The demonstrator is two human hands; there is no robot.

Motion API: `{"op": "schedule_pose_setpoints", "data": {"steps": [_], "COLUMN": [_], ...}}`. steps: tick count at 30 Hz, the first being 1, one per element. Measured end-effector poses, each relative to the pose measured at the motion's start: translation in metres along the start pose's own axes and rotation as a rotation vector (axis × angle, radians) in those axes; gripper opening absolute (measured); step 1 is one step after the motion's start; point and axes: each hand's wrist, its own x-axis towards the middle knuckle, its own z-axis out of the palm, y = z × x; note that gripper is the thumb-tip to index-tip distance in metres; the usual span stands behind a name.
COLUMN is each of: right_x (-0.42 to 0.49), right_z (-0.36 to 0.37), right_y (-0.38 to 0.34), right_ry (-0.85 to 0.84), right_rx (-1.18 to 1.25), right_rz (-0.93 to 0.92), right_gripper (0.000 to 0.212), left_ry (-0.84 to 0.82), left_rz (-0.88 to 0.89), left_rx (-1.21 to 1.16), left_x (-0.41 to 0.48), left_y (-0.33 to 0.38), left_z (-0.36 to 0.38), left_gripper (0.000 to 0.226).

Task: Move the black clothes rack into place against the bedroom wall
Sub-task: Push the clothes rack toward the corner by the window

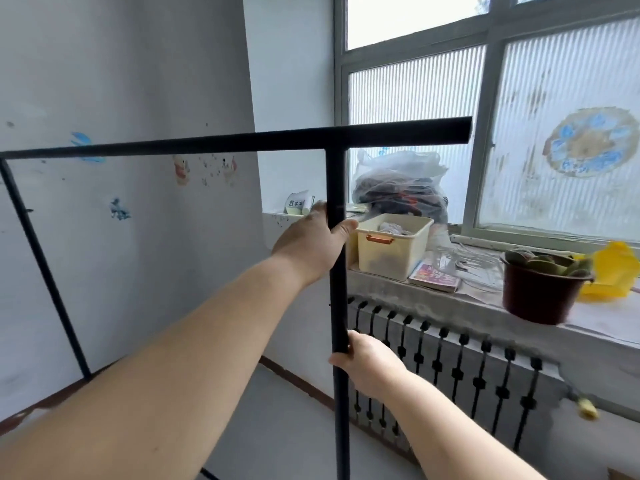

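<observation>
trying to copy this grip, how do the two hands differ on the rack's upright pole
The left hand grips the upright pole high up, not far under the top bar; the right hand grips it lower, level with the radiator. The left hand comes at the pole from its left side, the right hand from its right. Both are closed around the same pole.

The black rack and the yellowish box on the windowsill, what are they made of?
The black clothes rack, gripped by both hands, looks like metal tubing with a matte black coating: thin, straight, rigid bars joined at right angles. The cream box looks like smooth moulded plastic, with rounded corners, a thin rim and an orange clip handle.
</observation>
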Motion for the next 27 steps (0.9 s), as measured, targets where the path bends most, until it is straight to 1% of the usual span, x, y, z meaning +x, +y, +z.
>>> {"op": "schedule_pose_setpoints", "data": {"steps": [5, 11, 14, 17, 23, 27], "right_x": [0.072, 0.144, 0.179, 0.213, 0.280, 0.327], "right_z": [-0.004, 0.003, 0.008, 0.013, 0.024, 0.030], "right_y": [0.007, 0.009, 0.004, -0.004, -0.022, -0.034], "right_ry": [-0.047, -0.049, -0.061, -0.070, -0.100, -0.097], "right_rx": [-0.011, 0.025, 0.017, 0.012, 0.021, 0.036], "right_rz": [-0.048, -0.081, -0.104, -0.120, -0.093, -0.089], "right_gripper": [0.024, 0.010, 0.011, 0.014, 0.026, 0.027], "left_ry": [0.036, 0.073, 0.085, 0.100, 0.111, 0.101], "left_rz": [-0.074, -0.148, -0.169, -0.153, -0.141, -0.146], "left_rx": [0.035, 0.078, 0.095, 0.101, 0.120, 0.134], "left_x": [0.053, 0.105, 0.133, 0.158, 0.209, 0.245], "left_y": [-0.025, -0.060, -0.084, -0.109, -0.161, -0.192], "left_z": [0.021, 0.036, 0.039, 0.043, 0.044, 0.044], "left_gripper": [0.041, 0.042, 0.036, 0.029, 0.036, 0.032]}}
